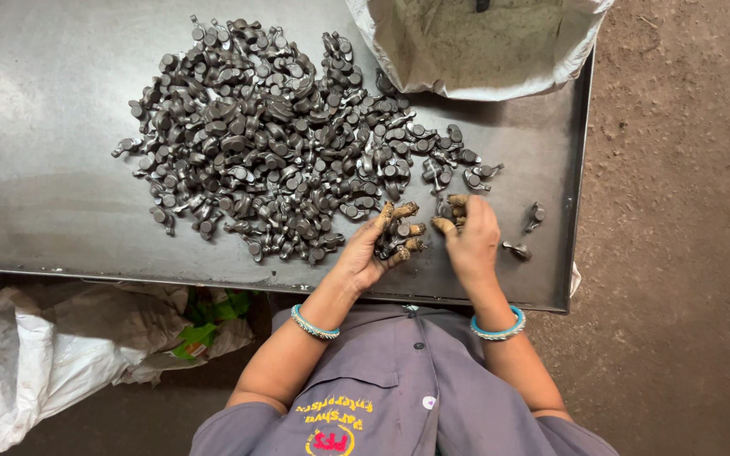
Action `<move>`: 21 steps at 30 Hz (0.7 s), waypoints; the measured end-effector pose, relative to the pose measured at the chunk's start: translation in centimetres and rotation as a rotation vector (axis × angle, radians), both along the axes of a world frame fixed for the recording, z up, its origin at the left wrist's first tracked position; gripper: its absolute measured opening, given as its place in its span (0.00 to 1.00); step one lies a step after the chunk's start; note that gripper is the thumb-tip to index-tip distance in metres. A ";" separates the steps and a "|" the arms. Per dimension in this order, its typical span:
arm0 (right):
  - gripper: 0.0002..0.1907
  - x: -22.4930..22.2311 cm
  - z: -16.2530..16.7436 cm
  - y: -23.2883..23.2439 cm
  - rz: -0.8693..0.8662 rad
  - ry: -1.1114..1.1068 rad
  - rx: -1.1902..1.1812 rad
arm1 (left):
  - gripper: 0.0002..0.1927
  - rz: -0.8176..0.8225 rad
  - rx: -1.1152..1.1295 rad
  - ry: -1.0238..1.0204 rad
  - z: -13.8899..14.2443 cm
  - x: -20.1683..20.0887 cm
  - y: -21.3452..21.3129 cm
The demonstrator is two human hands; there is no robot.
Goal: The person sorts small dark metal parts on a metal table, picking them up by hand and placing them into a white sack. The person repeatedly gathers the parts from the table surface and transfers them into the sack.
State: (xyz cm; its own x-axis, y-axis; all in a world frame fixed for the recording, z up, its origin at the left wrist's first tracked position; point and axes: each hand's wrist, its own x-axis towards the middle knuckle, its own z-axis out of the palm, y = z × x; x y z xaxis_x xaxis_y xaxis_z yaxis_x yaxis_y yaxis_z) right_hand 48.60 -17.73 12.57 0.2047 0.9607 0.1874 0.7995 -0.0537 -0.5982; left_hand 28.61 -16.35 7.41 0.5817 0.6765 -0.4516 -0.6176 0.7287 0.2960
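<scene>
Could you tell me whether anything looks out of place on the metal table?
Two small metal parts lie apart from the main pile, right of the right hand. Otherwise nothing stands out.

Bare table (44,127) lay open left of the parts pile (272,135); a sack (475,59) blocked the far right corner.

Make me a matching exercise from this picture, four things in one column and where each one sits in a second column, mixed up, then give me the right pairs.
Things:
1. pile of dark metal parts
2. open sack
3. crumpled white bag
4. left hand

Places:
A. on the floor, below the table's near edge
B. at the table's far right corner
C. spread across the middle of the metal table
D. at the pile's near edge, cupping a few parts

Pairs: 1-C, 2-B, 3-A, 4-D
</scene>
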 end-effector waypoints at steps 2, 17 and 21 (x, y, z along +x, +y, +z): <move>0.19 1.8 -1.1 -0.2 0.011 0.321 -0.034 | 0.26 -0.010 -0.002 -0.031 0.1 0.1 -0.1; 0.15 7.2 -6.5 -4.0 -0.099 1.929 -0.339 | 0.27 -0.065 -0.011 -0.017 -0.2 0.9 -0.5; 0.16 6.4 -5.6 -3.8 -0.033 1.878 -0.342 | 0.25 -0.074 0.042 0.059 0.3 1.0 -0.7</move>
